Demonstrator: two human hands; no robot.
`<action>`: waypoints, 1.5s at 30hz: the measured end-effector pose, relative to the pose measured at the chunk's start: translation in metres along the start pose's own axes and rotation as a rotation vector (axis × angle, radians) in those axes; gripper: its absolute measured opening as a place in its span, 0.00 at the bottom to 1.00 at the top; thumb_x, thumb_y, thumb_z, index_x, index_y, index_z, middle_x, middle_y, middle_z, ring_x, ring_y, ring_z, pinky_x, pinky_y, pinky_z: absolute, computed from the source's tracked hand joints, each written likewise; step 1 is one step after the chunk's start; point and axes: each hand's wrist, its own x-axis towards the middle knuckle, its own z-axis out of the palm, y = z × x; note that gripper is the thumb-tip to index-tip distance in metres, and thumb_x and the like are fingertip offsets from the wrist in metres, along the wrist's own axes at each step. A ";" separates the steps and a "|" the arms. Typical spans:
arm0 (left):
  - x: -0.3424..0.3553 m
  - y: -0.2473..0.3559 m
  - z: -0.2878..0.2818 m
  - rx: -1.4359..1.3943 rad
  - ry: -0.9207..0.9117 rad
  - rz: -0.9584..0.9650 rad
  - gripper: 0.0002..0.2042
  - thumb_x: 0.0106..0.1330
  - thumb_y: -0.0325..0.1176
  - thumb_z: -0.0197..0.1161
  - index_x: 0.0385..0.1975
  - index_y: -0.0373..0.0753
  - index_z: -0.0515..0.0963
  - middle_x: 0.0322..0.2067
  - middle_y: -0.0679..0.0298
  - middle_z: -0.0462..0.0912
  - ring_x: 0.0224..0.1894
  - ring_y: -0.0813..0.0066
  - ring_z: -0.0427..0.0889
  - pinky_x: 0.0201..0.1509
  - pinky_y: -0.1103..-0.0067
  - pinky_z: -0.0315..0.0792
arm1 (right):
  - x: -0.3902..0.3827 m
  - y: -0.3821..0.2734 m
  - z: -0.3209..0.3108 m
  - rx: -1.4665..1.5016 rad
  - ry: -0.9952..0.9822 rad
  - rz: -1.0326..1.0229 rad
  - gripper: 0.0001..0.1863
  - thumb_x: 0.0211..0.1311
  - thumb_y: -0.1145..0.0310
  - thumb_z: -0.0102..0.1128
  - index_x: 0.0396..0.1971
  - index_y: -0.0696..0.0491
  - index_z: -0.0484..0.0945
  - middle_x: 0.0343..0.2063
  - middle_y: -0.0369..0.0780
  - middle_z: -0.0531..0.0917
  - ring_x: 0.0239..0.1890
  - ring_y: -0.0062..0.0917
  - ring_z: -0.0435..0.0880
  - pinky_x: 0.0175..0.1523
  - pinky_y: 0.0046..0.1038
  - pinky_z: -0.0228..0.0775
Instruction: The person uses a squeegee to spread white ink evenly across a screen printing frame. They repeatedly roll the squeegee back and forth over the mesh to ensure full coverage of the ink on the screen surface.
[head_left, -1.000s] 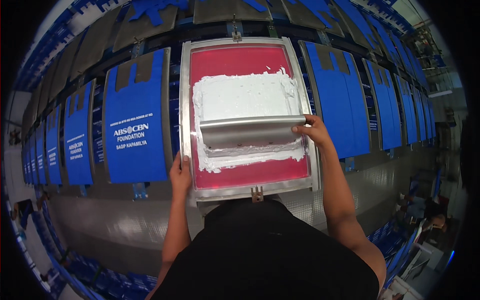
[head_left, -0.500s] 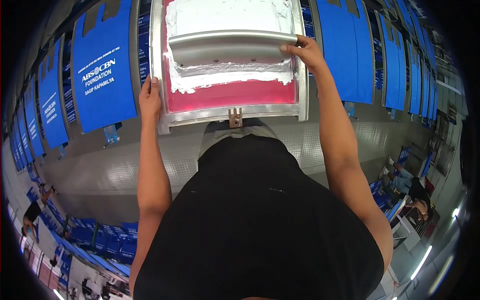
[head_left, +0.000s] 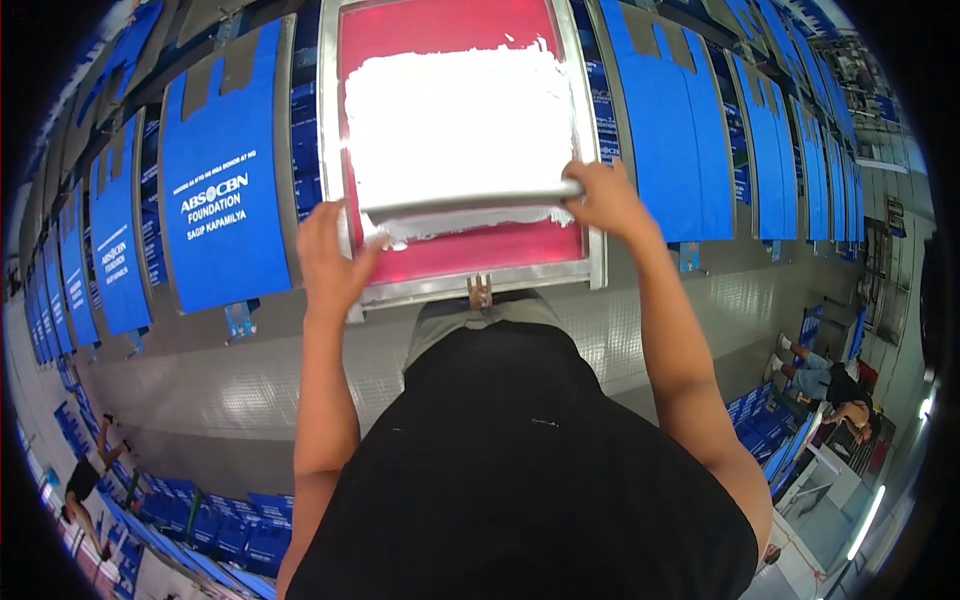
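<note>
A metal-framed printing screen (head_left: 420, 289) with red mesh (head_left: 480, 252) lies in front of me. Thick white ink (head_left: 460, 125) covers much of the mesh. Across the near part of the ink lies a long grey metal squeegee (head_left: 470, 204), slightly blurred. My right hand (head_left: 608, 203) is closed around its right end. At the left side of the frame is my left hand (head_left: 335, 265). Its fingers are apart over the rim, and its thumb points toward the squeegee's left end. I see no grip on the squeegee there.
Blue printed fabric pieces lie on boards to the left (head_left: 225, 190) and right (head_left: 680, 130), in rows. A small metal bracket (head_left: 480, 291) projects from the screen's near edge. Behind me are a person (head_left: 840, 385) at the right and another person (head_left: 85, 490) at the left.
The squeegee has come nearer to me over the screen, with my right hand on it. My left hand has moved from the frame's outer side to over its rim, fingers spreading.
</note>
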 end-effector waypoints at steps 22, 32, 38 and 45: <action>0.082 0.001 0.049 0.169 -0.258 0.077 0.21 0.43 0.24 0.66 0.42 0.37 0.76 0.43 0.54 0.78 0.48 0.55 0.75 0.51 0.65 0.69 | 0.060 0.002 0.033 -0.164 0.259 -0.193 0.16 0.48 0.79 0.53 0.40 0.53 0.74 0.35 0.40 0.77 0.45 0.35 0.77 0.59 0.54 0.57; 0.065 -0.013 0.073 0.114 -0.183 0.078 0.22 0.35 0.22 0.70 0.37 0.39 0.79 0.35 0.58 0.81 0.40 0.56 0.79 0.46 0.67 0.73 | 0.051 0.012 0.057 -0.172 0.283 -0.178 0.22 0.38 0.81 0.58 0.39 0.51 0.79 0.33 0.40 0.82 0.39 0.37 0.79 0.65 0.50 0.56; 0.214 -0.017 0.061 0.159 -0.285 -0.061 0.15 0.50 0.36 0.69 0.38 0.40 0.83 0.32 0.51 0.84 0.37 0.53 0.83 0.41 0.66 0.77 | 0.183 0.016 -0.030 -0.255 0.103 -0.064 0.21 0.42 0.74 0.60 0.41 0.46 0.82 0.31 0.43 0.85 0.40 0.36 0.83 0.59 0.45 0.62; 0.003 0.021 0.024 0.065 -0.325 0.033 0.24 0.34 0.22 0.70 0.38 0.40 0.79 0.37 0.57 0.82 0.44 0.56 0.79 0.51 0.64 0.71 | -0.028 -0.028 0.033 -0.098 -0.007 -0.047 0.22 0.38 0.81 0.58 0.40 0.51 0.80 0.36 0.41 0.84 0.44 0.34 0.80 0.69 0.50 0.51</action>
